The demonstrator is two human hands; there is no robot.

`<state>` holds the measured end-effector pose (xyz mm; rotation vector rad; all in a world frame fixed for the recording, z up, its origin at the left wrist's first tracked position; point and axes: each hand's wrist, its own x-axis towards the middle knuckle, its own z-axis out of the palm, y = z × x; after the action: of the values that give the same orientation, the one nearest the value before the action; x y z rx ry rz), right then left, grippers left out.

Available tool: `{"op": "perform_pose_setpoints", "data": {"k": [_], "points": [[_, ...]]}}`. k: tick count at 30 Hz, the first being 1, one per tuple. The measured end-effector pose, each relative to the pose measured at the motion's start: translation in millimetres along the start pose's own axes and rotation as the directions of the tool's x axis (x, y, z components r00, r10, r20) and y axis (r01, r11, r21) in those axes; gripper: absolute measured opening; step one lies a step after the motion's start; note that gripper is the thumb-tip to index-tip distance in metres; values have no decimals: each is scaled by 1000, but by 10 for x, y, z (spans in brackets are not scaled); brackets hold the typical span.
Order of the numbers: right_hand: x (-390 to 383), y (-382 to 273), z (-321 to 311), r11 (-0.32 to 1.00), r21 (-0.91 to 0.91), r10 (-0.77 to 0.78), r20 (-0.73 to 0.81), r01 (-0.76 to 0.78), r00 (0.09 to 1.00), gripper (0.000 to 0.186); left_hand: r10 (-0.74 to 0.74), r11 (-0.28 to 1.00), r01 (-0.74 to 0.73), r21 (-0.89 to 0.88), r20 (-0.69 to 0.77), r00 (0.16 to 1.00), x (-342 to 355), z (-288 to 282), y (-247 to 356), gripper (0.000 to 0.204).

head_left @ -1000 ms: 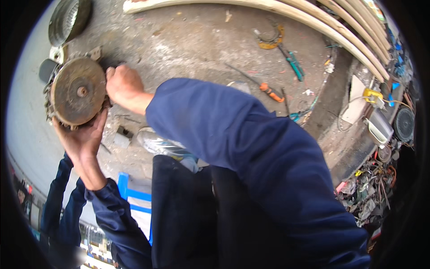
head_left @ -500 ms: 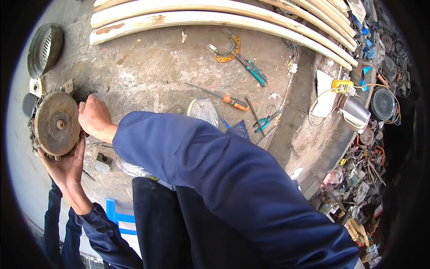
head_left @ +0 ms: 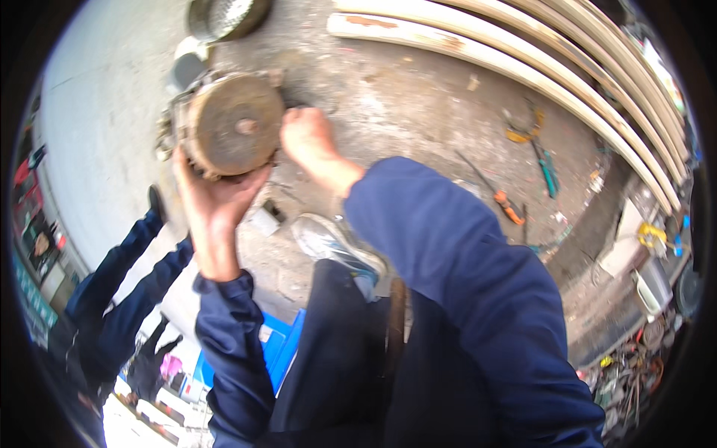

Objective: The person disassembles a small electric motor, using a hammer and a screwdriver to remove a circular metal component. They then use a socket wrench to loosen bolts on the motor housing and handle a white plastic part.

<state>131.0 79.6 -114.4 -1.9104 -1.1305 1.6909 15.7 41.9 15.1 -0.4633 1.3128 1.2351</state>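
Note:
A round machine part with a flat, rusty brown disc face point(head_left: 224, 142) and a short shaft at its centre stands at the upper left. My left hand point(head_left: 215, 205) cups it from below, palm up, fingers behind its lower rim. Close against the right side of the part, my right hand point(head_left: 308, 138) is closed in a fist; what it grips, if anything, is hidden. A small grey metal block point(head_left: 264, 221) lies on the ground below the part. Behind it are a dark rounded piece point(head_left: 188, 72) and a round metal housing point(head_left: 258, 13).
Long pale wooden poles point(head_left: 463, 46) lie at the upper right. An orange-handled screwdriver point(head_left: 509, 209), teal-handled pliers point(head_left: 549, 175) and a yellow curved piece point(head_left: 521, 137) lie nearer. A blue stool point(head_left: 280, 340) is beneath me. Another person's legs point(head_left: 131, 254) show at left, scrap point(head_left: 635, 373) at right.
The view has turned, so the disc part, both hands and the floor tools appear farther right. Another person shows more fully at left. Both hands keep their places on or beside the part.

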Motion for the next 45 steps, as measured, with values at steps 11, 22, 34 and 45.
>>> {"op": "perform_pose_setpoints", "data": {"k": [11,22,34,45], "points": [[-25,-36,-29,997,-18,74,62,-73,995,50,-31,999,33,-26,72,997,143,-265,87,112],[14,-20,23,992,-24,123,118,-121,985,48,-45,998,46,-33,44,998,147,-301,124,112],[-45,-43,78,997,-23,69,24,-68,997,56,-23,999,23,-35,-2,1000,54,-181,90,111],[-1634,2104,-3544,763,-490,259,-363,-420,895,36,13,999,-16,-46,-77,997,-22,-53,49,103]]}}
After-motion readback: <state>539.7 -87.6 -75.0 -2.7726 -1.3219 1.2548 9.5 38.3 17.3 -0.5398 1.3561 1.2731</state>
